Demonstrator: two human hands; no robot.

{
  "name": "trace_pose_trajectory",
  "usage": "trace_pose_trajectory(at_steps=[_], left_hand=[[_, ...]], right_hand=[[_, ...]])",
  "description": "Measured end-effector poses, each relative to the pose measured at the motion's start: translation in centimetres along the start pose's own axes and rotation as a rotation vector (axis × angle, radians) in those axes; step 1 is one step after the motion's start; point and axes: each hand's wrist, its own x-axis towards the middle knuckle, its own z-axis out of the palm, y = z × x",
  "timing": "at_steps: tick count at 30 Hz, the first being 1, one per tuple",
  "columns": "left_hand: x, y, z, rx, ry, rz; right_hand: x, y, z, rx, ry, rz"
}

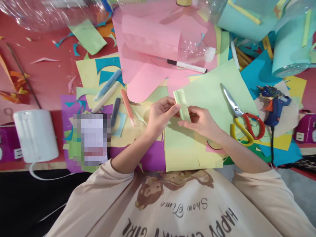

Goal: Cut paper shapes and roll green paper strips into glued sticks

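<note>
Between my two hands I hold a small folded strip of pale green paper (pixel 182 103), tilted, with its creases showing. My left hand (pixel 163 113) pinches its left edge with the thumb laid across the front. On the lower right, my right hand (pixel 201 120) grips the strip between thumb and fingers; some of its fingertips are hidden behind the paper. Beneath both hands lie larger light green sheets (pixel 209 89). Right of my right hand rest scissors (pixel 238 113) with red and yellow handles, blades partly apart.
A blue glue gun (pixel 273 108) with a cord lies at right. Beyond my hands is a pink-wrapped plastic bottle (pixel 158 38) beside a black-and-white marker (pixel 187 65). Several markers (pixel 127 107), a blurred phone (pixel 92 138) and a white pouch (pixel 36 135) are at left. Paper scraps surround them.
</note>
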Motion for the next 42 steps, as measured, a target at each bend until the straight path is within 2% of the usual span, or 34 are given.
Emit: trace_pose_trajectory(at_steps=[6, 12, 18, 30, 38, 42], left_hand=[[0.0, -0.3, -0.1, -0.015, -0.004, -0.042], [-0.2, 0.1, -0.2, 0.035, -0.048, -0.032], [-0.2, -0.2, -0.3, 0.019, -0.027, 0.004], [-0.3, 0.0, -0.2, 0.071, -0.117, -0.032], [-0.3, 0.0, -0.3, 0.254, -0.038, 0.057], [-0.4, -0.1, -0.4, 0.289, -0.026, 0.074]], right_hand=[[0.4, 0.5, -0.8, 0.056, 0.099, -0.059], [0.6, 1.3, -2.3, 0.291, 0.116, -0.101], [0.9, 1.5, -2.1, 0.401, 0.097, -0.110], [0.6, 1.6, -1.9, 0.329, 0.148, -0.227], [0.5, 1.7, -1.8, 0.315, 0.153, -0.244], [0.5, 1.7, -1.8, 0.332, 0.093, -0.175]])
